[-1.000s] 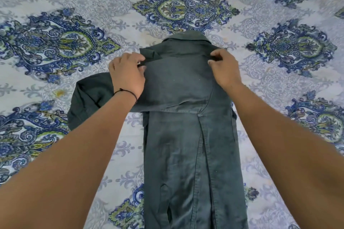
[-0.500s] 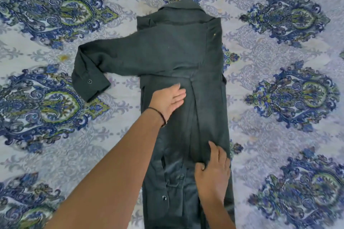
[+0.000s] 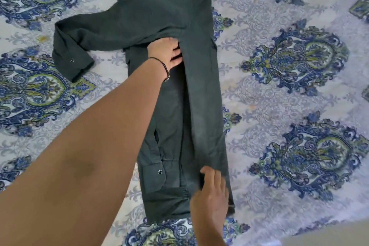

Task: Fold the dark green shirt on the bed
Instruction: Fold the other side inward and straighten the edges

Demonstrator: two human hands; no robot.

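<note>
The dark green shirt (image 3: pixel 203 90) lies lengthwise on the bed, collar at the far end, with both sides folded in to a narrow strip. One sleeve (image 3: pixel 111 32) crosses the chest and sticks out to the left, ending in a cuff with a snap. My left hand (image 3: pixel 166 52) rests flat on the shirt's middle just below that sleeve. Its fingertips are hidden at the edge of the folded right panel. My right hand (image 3: pixel 211 191) presses flat on the lower right part near the hem, fingers straight and pointing away from me.
The bedsheet (image 3: pixel 289 106) is pale with blue and green paisley medallions and surrounds the shirt on all sides. At the bottom right the bed's edge shows, with a beige floor (image 3: pixel 335 235) beyond it.
Both hands left the shirt's shoulders and came down onto its body. Over the last half second the left hand slid up under the sleeve and the right hand stayed near the hem.
</note>
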